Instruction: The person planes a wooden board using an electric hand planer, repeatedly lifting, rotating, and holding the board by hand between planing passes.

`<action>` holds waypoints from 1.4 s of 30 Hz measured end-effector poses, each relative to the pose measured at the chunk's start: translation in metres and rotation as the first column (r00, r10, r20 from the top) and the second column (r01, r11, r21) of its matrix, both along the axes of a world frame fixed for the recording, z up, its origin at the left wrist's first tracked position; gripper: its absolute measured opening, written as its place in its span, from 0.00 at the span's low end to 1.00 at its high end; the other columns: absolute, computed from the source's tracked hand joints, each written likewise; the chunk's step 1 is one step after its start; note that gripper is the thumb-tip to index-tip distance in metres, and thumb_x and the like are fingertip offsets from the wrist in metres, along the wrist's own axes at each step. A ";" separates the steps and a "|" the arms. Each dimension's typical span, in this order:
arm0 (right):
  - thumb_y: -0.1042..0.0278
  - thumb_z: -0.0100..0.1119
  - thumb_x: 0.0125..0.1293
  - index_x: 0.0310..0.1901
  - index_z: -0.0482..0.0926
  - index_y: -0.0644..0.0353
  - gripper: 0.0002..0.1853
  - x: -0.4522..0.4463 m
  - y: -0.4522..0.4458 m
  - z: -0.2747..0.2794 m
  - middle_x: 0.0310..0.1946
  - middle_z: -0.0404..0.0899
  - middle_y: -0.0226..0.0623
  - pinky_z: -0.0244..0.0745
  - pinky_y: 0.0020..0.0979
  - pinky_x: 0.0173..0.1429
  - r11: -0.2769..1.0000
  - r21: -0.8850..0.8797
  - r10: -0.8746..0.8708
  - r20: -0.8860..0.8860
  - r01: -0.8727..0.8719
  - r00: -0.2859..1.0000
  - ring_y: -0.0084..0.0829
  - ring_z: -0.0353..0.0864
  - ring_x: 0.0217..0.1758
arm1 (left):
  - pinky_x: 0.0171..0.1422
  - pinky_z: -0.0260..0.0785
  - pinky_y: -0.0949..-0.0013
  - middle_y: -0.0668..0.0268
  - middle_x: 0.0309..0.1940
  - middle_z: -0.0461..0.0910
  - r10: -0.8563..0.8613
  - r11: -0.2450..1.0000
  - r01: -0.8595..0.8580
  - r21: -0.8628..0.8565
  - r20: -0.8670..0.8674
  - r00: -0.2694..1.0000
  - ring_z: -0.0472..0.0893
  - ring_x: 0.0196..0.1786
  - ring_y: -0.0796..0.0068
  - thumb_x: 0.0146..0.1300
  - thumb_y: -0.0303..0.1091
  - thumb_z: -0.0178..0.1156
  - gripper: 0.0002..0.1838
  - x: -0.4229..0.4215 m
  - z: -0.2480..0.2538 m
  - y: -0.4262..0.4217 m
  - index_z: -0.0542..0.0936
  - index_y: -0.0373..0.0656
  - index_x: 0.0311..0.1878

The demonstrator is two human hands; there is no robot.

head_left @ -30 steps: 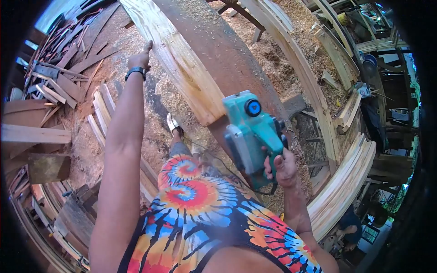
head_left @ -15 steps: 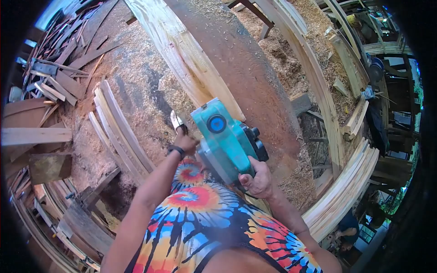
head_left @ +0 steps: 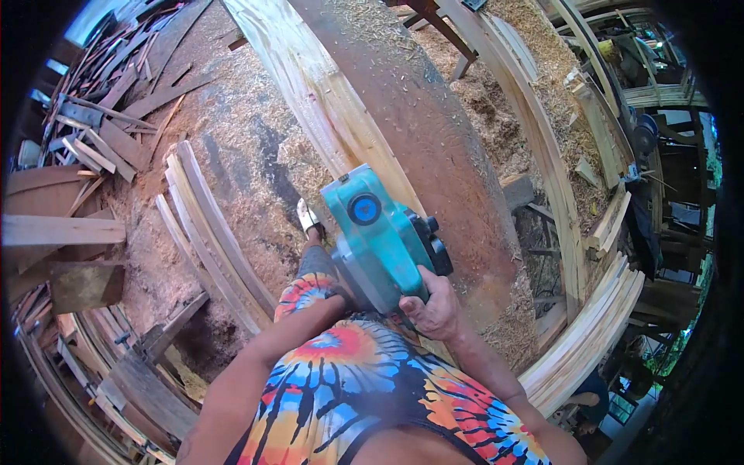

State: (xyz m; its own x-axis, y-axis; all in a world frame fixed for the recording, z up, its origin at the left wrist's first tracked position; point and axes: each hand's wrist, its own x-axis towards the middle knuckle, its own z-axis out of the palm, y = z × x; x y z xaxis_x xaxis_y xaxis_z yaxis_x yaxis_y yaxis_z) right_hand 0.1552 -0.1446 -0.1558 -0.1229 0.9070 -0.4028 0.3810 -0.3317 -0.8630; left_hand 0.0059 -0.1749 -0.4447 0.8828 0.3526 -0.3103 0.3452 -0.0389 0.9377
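Note:
A teal power planer with a blue round knob sits over the near end of a long pale plank. My right hand is wrapped round the planer's rear handle. The plank lies along a broad brown timber strewn with shavings. My left forearm reaches to the planer's left side, low near my body; the left hand is hidden behind the tool and its fingers do not show.
Curved boards lie on the shavings at the left, beyond them a scrap wood heap. A long curved beam and stacked boards stand at the right. Part of another person shows at the lower right.
My left hand has come back from the plank's left edge to beside the planer, out of sight. The planer has moved left, nearer my body's midline, still in my right hand.

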 end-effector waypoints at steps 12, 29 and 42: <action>0.31 0.61 0.66 0.38 0.74 0.67 0.35 -0.040 0.091 -0.013 0.25 0.77 0.54 0.74 0.41 0.35 0.980 0.199 -0.020 -0.047 0.029 0.999 0.49 0.82 0.29 | 0.62 0.71 0.55 0.54 0.50 0.85 0.019 0.999 -0.024 0.030 0.166 0.986 0.84 0.54 0.53 0.65 0.48 0.62 0.22 -0.010 -0.007 0.002 0.82 0.43 0.54; 0.29 0.60 0.65 0.40 0.80 0.69 0.38 -0.079 0.205 -0.019 0.35 0.82 0.62 0.79 0.46 0.46 0.961 0.277 -0.019 -0.014 0.022 1.000 0.59 0.85 0.44 | 0.48 0.76 0.52 0.49 0.40 0.86 0.456 0.860 -0.506 0.057 -0.530 0.715 0.85 0.42 0.54 0.64 0.41 0.66 0.19 -0.116 -0.001 0.047 0.84 0.36 0.51; 0.26 0.59 0.63 0.40 0.75 0.67 0.40 0.027 -0.045 -0.002 0.27 0.79 0.56 0.77 0.45 0.38 0.999 0.034 0.032 0.035 -0.033 0.999 0.58 0.86 0.40 | 0.61 0.73 0.47 0.46 0.53 0.82 0.252 0.968 -0.211 0.138 -0.574 0.779 0.81 0.55 0.42 0.57 0.39 0.62 0.21 -0.105 0.012 0.028 0.82 0.40 0.52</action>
State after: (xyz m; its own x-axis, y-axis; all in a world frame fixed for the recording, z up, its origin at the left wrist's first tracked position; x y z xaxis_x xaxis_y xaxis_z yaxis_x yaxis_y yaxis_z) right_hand 0.1820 -0.1898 -0.1578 -0.1393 0.9163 -0.3754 0.4205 -0.2885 -0.8602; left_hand -0.0996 -0.1468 -0.4323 0.4303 0.5592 -0.7086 0.8308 0.0616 0.5531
